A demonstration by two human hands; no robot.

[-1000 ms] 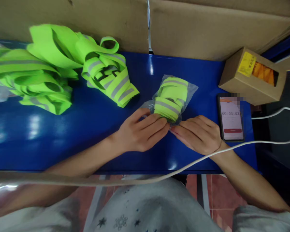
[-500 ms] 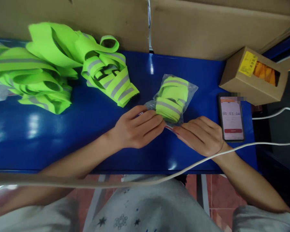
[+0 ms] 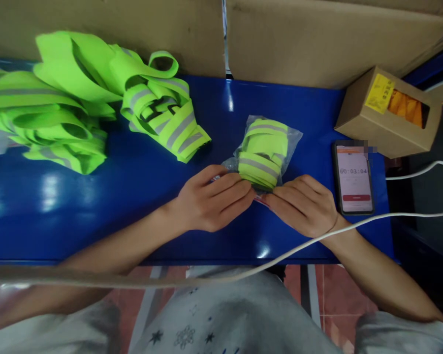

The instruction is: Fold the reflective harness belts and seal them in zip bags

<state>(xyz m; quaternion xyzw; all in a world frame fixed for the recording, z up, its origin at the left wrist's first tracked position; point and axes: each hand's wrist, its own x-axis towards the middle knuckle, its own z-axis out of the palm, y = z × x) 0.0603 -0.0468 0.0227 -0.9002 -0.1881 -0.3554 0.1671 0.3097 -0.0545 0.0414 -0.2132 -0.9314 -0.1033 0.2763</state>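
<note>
A clear plastic bag (image 3: 294, 139) lies on the blue table with a folded neon-yellow reflective strap (image 3: 266, 142) inside it. Its near edge carries a thin red strip. My left hand (image 3: 217, 199) is closed on that edge at the left, fingers pressed together. From the right, my right hand (image 3: 302, 205) pinches the same edge, its fingertips close to those of the left. The fingers hide most of the bag's edge. Beyond my left hand rests a loosely bundled reflective strap (image 3: 179, 130) with black fittings.
More neon straps (image 3: 59, 113) are heaped at the left. Large cardboard boxes (image 3: 288, 44) line the back of the blue table (image 3: 133, 241). A phone (image 3: 354, 177) showing a timer and a small carton (image 3: 362, 113) with orange contents stand right. A white cable (image 3: 291, 253) crosses above my right wrist.
My right hand has shifted slightly left along the bag's edge, bringing the two hands closer together. Both still grip the bag. The view has moved a little.
</note>
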